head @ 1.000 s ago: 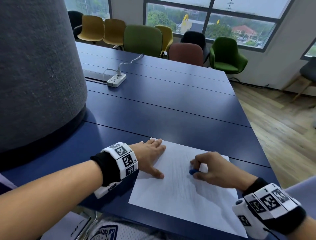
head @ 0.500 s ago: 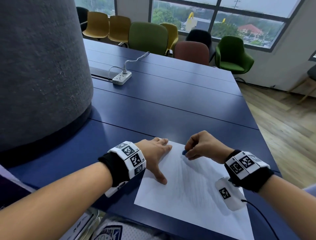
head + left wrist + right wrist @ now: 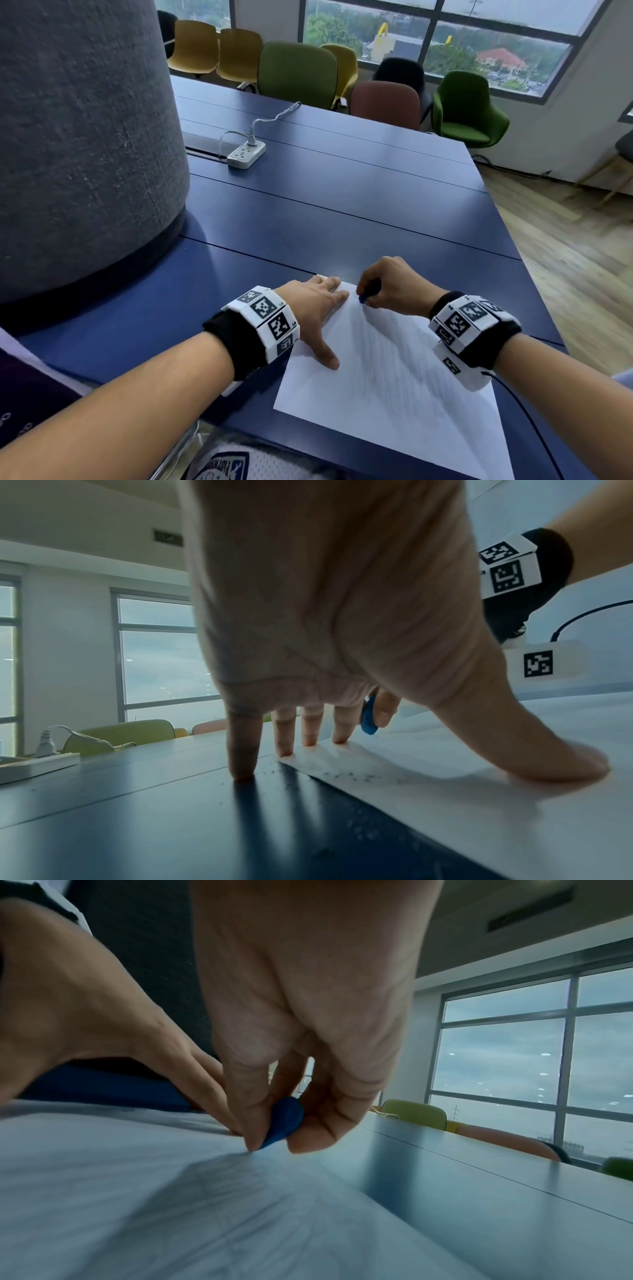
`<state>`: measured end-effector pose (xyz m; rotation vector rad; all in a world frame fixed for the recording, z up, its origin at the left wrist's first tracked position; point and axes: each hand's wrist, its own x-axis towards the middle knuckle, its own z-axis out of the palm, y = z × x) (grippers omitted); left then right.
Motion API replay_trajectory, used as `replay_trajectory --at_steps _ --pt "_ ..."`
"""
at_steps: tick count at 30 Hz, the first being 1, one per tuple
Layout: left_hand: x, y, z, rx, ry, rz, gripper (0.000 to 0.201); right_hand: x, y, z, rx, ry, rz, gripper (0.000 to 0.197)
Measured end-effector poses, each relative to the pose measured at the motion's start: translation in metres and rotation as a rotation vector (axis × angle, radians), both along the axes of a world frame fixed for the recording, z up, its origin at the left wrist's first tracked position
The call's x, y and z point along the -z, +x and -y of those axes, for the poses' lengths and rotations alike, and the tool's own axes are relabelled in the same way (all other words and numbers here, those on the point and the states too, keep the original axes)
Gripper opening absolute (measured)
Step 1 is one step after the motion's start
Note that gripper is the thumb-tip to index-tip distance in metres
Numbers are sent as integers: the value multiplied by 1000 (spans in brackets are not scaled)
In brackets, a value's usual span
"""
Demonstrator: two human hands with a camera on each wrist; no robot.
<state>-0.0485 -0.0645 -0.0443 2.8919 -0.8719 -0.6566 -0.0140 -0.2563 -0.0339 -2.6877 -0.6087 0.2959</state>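
A white sheet of paper [image 3: 387, 383] with faint grey pencil marks lies near the front edge of the blue table [image 3: 342, 205]. My left hand [image 3: 318, 308] lies flat with straight spread fingers, pressing the sheet's left edge and far corner; its fingertips [image 3: 284, 750] touch paper and table. My right hand [image 3: 387, 287] pinches a small blue eraser [image 3: 363, 298] between thumb and fingers and holds it against the paper near the far corner. In the right wrist view the eraser [image 3: 286, 1122] touches the sheet [image 3: 137, 1191]. Dark eraser crumbs [image 3: 359, 776] dot the paper's edge.
A wide grey felt-covered column [image 3: 78, 137] rises through the table on the left. A white power strip [image 3: 246, 154] with a plugged cable lies farther back. Coloured chairs [image 3: 298, 72] line the far side under windows. Wooden floor [image 3: 565, 257] lies to the right.
My right hand has carried the eraser from the middle of the sheet up and left to the far corner, close to the left fingertips. The left hand stays pressed on the paper.
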Motion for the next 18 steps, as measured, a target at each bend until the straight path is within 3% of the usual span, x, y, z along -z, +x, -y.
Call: replay_trajectory --at_steps 4,9,13,18 --pt "-1 -1 0 -14 -20 -20 115 -3 -6 -4 -111 -50 -79 16" --pt "1 0 0 -15 -5 -34 121 -2 2 -6 -30 -32 26 14" --pt "2 0 -1 -31 -30 -57 122 -4 -11 -10 -138 -60 -74 16" --pt "1 -1 0 -28 -9 -62 123 -3 -2 -8 -48 -20 -9 16"
